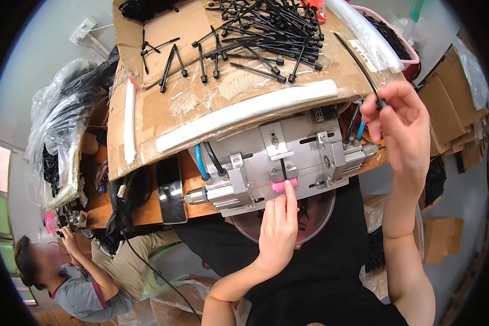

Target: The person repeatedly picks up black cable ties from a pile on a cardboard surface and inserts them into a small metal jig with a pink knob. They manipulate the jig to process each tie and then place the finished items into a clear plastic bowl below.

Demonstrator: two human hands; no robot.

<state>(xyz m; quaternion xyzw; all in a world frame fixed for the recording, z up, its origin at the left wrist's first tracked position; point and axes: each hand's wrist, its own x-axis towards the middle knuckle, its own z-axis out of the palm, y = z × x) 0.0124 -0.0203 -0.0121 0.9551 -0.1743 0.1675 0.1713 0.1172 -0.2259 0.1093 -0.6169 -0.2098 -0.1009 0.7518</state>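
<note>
My left hand [279, 228] has its index finger stretched out, the tip on a small pink block [277, 187] at the near edge of a metal fixture [256, 145]. The other fingers are partly curled and grip nothing that I can see. Just beyond the block, a thin black rod [284, 168] lies in the fixture, pointing away from me. Raised to the right, my right hand [401, 122] pinches another thin black rod [362, 64] by its thick knobbed end. The long shaft slants up and left over a cardboard sheet.
Many knobbed black rods [277, 41] lie loose on the cardboard [174, 111] beyond the fixture. A phone [170, 190] lies left of the metal cylinder. Below the fixture is a round bowl [327, 213]. Another person [87, 290] works at the far left; cardboard boxes [445, 98] stand right.
</note>
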